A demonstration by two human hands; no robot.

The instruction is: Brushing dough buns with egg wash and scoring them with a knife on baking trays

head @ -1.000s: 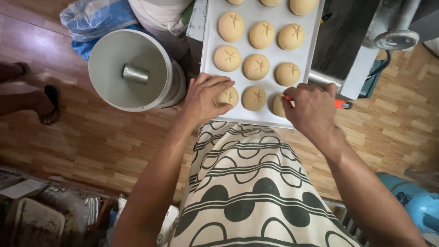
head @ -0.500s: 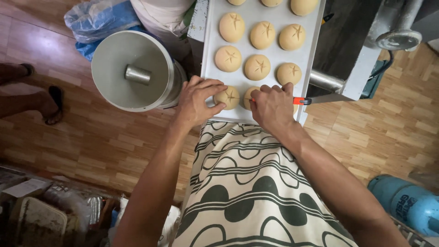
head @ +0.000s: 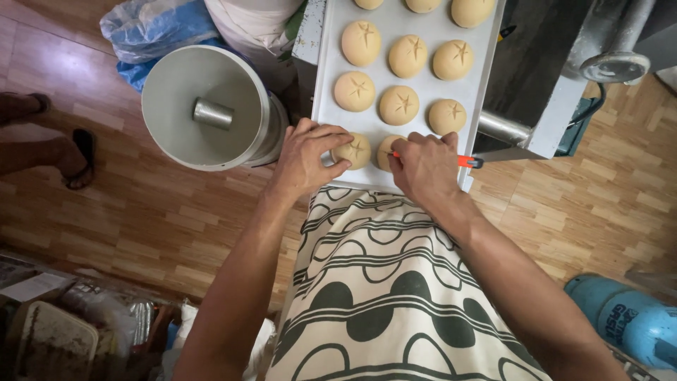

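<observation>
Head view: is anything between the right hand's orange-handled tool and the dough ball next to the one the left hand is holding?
Nothing visible. The right hand with the orange-handled tool is already over that dough ball. The left hand steadies the neighbouring ball on the white tray.

A pale baking tray rests on a stand above a wooden plank floor. Round dough buns sit on the tray in rows of three, each scored with a star-shaped cut on top. The middle row holds three buns well apart from one another, and the row beyond it holds three more. In the nearest row, two buns lie close together by the tray's front edge. On the floor to the left of the tray stands a grey round container, with blue and white plastic bags behind it. A blue gas cylinder lies on the floor at the lower right.
</observation>
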